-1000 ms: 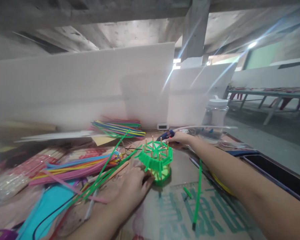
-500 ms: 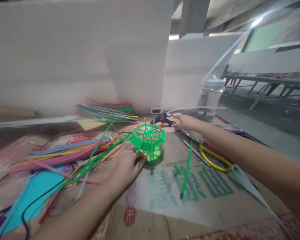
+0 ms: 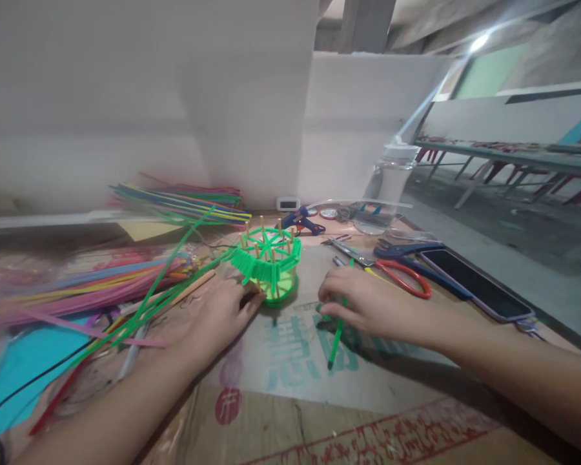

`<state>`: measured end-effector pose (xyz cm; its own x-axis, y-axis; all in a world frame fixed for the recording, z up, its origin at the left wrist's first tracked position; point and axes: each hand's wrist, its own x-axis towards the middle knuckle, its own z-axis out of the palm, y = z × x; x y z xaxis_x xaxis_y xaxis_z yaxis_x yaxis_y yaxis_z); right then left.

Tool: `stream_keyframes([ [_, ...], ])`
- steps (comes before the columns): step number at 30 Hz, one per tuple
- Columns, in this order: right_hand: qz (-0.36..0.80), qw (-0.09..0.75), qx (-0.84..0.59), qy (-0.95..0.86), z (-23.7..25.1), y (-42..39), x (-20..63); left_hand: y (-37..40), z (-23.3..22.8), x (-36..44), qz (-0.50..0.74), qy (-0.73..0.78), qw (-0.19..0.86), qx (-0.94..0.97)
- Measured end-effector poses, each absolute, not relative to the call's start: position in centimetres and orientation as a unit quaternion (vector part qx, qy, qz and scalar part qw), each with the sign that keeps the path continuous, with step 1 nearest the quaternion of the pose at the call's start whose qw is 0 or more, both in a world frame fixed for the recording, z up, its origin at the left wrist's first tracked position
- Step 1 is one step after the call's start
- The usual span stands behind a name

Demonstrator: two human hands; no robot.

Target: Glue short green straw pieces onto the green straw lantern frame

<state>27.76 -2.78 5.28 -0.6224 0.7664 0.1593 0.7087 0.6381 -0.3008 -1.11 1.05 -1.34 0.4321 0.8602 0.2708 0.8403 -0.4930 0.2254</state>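
Hands at a green straw basket on a cardboard-covered worktop.

Left hand (image 3: 221,314) lies flat with fingers (image 3: 250,301) loosely spread, tips touching the base of the green straw basket (image 3: 267,263), which stands upright near the middle of the worktop (image 3: 290,413) with wooden sticks rising from its rim. Right hand (image 3: 365,305) rests just right of the basket, its fingers curled down onto a loose green straw (image 3: 336,342) lying on the cardboard; whether they pinch it cannot be told. Behind the right hand lie red-handled scissors (image 3: 392,271), a phone (image 3: 474,287), a blue glue gun (image 3: 304,223) and a clear bottle (image 3: 385,194). Coloured straws (image 3: 77,290) spread out at left.
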Motion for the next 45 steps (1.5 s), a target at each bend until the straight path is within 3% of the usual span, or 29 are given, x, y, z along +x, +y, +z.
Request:
stream_keyframes([
  [2,0.149,0.139,-0.374,-0.905,6.2,-2.4,28.9,1.0,-1.2,-1.1,0.188,0.502,0.028,0.844],
  [5,0.217,0.075,-0.315,-0.921,6.9,-1.5,30.6,0.8,-1.0,-1.2,0.216,0.496,0.054,0.839],
  [8,0.204,0.063,-0.31,-0.927,5.7,-0.8,31.2,0.5,-0.8,-1.2,0.227,0.512,0.062,0.826],
  [16,0.169,0.22,-0.315,-0.908,4.2,-2.1,29.5,-0.5,-0.6,-1.2,0.26,0.474,0.009,0.841],
  [22,0.011,0.227,-0.346,-0.911,6.2,-2.9,29.2,-2.6,0.2,0.1,0.216,0.395,0.02,0.893],
  [31,0.109,0.425,-0.391,-0.809,2.4,-2.2,28.5,-2.9,-0.3,7.1,0.139,0.339,0.068,0.928],
  [38,0.049,0.427,-0.346,-0.834,1.4,-2.1,28.6,-2.8,0.0,7.1,0.167,0.357,0.063,0.917],
  [40,0.049,0.425,-0.35,-0.833,1.3,-2.2,28.6,-3.5,0.3,6.1,0.194,0.389,0.097,0.895],
  [45,0.07,0.408,-0.35,-0.84,0.8,-2.6,28.2,-4.5,-0.1,4.4,0.352,0.445,0.294,0.769],
])
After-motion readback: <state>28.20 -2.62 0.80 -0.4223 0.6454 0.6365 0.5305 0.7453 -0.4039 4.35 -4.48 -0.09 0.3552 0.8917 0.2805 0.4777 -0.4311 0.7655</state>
